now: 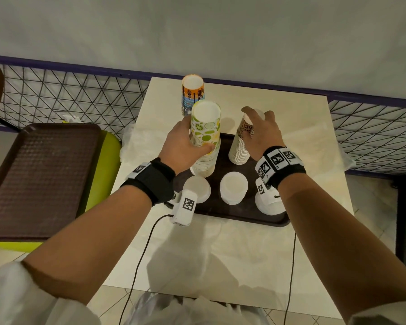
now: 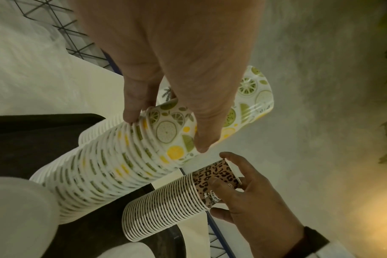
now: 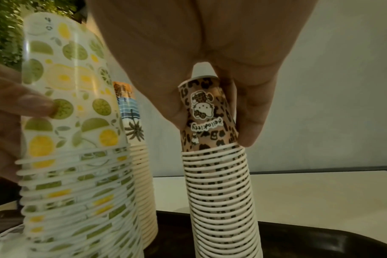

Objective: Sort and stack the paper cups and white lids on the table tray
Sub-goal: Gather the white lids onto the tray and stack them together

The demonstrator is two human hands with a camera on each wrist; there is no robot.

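The left hand point(image 1: 182, 143) has its grip wrapped round the top cup of the citrus stack point(image 1: 204, 139), thumb on the near side and fingers behind. These are upside-down glossy paper cups printed with lime and lemon slices, their rolled white rims forming tight ridges down the column. The right hand point(image 1: 261, 132) has its grip closed from above on the top of the leopard stack point(image 1: 240, 141), fingers and thumb down either side of the bottom-up cup. That cup carries a brown-and-black spotted print, a small cartoon figure and the upside-down words "hello kitty" point(image 3: 207, 126).

Both stacks stand along the far edge of the dark brown tray point(image 1: 232, 215), which has a smooth raised lip and lies at the middle of the pale, flat surface point(image 1: 220, 254). Three piles of round white lids point(image 1: 233, 187) line the tray's near edge. A third stack point(image 1: 192, 90) with orange, blue and palm-tree print stands off the tray, near the surface's far edge.
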